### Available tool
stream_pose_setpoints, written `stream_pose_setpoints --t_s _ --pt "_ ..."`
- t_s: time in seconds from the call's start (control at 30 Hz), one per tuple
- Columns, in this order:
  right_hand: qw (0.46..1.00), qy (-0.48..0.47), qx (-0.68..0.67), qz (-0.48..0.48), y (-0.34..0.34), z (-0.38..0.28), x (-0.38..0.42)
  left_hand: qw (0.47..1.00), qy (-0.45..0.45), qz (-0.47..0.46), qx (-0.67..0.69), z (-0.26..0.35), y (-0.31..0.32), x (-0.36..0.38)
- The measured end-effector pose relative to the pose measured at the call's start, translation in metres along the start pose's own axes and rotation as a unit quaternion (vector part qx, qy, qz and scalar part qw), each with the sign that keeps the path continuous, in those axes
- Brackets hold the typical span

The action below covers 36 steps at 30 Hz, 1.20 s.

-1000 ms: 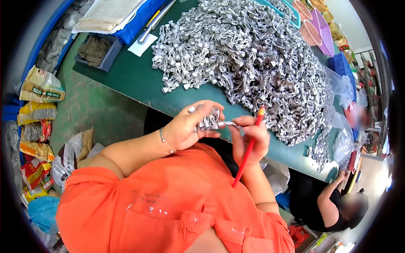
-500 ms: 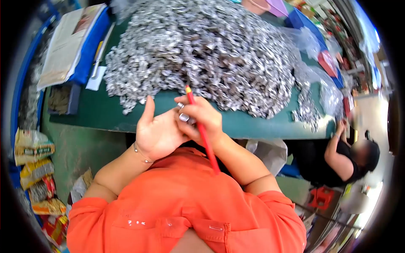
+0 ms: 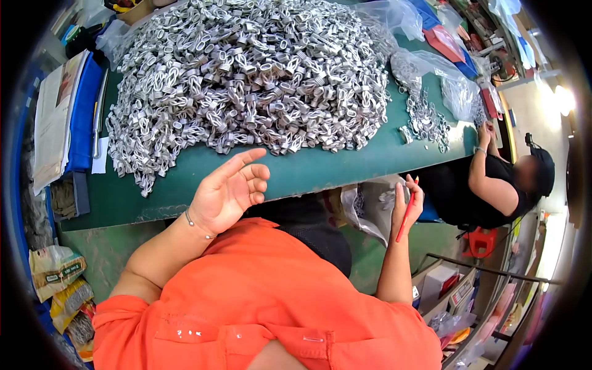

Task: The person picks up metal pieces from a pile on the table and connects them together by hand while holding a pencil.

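Observation:
My left hand (image 3: 229, 192) is open, palm up and fingers apart, with nothing in it, just over the near edge of the green table (image 3: 308, 169). My right hand (image 3: 407, 203) has swung out to the right over a clear plastic bag (image 3: 370, 209) beside the table. It holds a red pencil (image 3: 407, 213) and some small metal pieces against the palm. A large heap of silver metal clips (image 3: 246, 74) covers the table in front of me.
Another person in black (image 3: 499, 179) sits at the right end of the table, hands by a small pile of clips (image 3: 425, 120). Papers and a blue box (image 3: 68, 117) lie at the left. Plastic bags (image 3: 431, 61) at far right. Snack packets (image 3: 58, 271) on the floor.
My hands have parted. The left hand let go of the clips and opened. The right hand moved down and right to the plastic bag, still with the pencil.

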State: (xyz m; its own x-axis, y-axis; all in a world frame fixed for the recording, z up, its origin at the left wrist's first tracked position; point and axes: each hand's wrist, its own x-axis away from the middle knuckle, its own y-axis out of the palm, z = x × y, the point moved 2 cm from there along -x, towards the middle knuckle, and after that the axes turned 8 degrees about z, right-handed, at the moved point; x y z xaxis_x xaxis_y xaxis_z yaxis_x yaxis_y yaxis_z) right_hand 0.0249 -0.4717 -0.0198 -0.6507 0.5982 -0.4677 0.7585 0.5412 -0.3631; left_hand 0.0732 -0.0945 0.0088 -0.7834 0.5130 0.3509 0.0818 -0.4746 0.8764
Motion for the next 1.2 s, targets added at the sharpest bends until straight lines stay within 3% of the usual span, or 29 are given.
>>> stream_pose_setpoints --t_s 0.03,0.13,0.23,0.3,0.4,0.57,0.7,0.8,0.83,0.9,0.93,1.1,1.2 --pt "1.000 -0.002 -0.003 -0.002 0.005 -0.003 -0.006 1.000 0.004 0.000 0.000 -0.001 0.002 -0.002" --pt "0.991 -0.128 0.030 0.011 0.028 -0.043 -0.019 0.996 0.023 0.014 -0.081 -0.003 0.009 -0.001" --pt "0.943 -0.330 -0.015 -0.041 0.070 -0.094 -0.026 0.991 0.027 0.034 -0.127 -0.005 0.010 -0.001" --pt "0.910 -0.404 -0.057 -0.073 0.095 -0.123 -0.027 0.988 0.028 0.051 -0.145 -0.006 0.014 0.000" --pt "0.874 -0.476 -0.020 -0.095 0.124 -0.140 -0.033 0.982 0.035 0.052 -0.178 -0.007 0.013 0.002" --pt "0.862 -0.483 0.024 -0.152 0.129 -0.132 -0.040 0.982 0.018 0.069 -0.177 -0.013 0.016 -0.004" --pt "0.885 -0.453 -0.040 -0.098 0.117 -0.134 -0.032 0.977 -0.038 0.013 -0.210 -0.031 0.020 -0.034" --pt "0.953 -0.241 -0.151 -0.101 0.111 -0.120 -0.020 0.974 -0.064 0.024 -0.214 -0.048 0.033 -0.059" --pt "0.954 -0.240 -0.148 -0.099 0.111 -0.113 -0.014 0.973 -0.039 0.033 -0.225 -0.053 0.034 -0.068" --pt "0.963 -0.026 -0.233 -0.135 0.110 -0.097 -0.003 0.971 -0.019 0.040 -0.235 -0.060 0.033 -0.081" --pt "0.947 0.036 -0.280 -0.151 0.109 -0.097 0.003 0.978 -0.019 0.042 -0.204 -0.062 0.032 -0.087" --pt "0.936 0.125 -0.303 -0.128 0.101 -0.084 0.023 0.985 -0.025 0.073 -0.154 -0.065 0.036 -0.088" --pt "0.913 0.156 -0.351 -0.137 0.099 -0.081 0.031 0.974 0.002 0.082 -0.209 -0.064 0.038 -0.081"
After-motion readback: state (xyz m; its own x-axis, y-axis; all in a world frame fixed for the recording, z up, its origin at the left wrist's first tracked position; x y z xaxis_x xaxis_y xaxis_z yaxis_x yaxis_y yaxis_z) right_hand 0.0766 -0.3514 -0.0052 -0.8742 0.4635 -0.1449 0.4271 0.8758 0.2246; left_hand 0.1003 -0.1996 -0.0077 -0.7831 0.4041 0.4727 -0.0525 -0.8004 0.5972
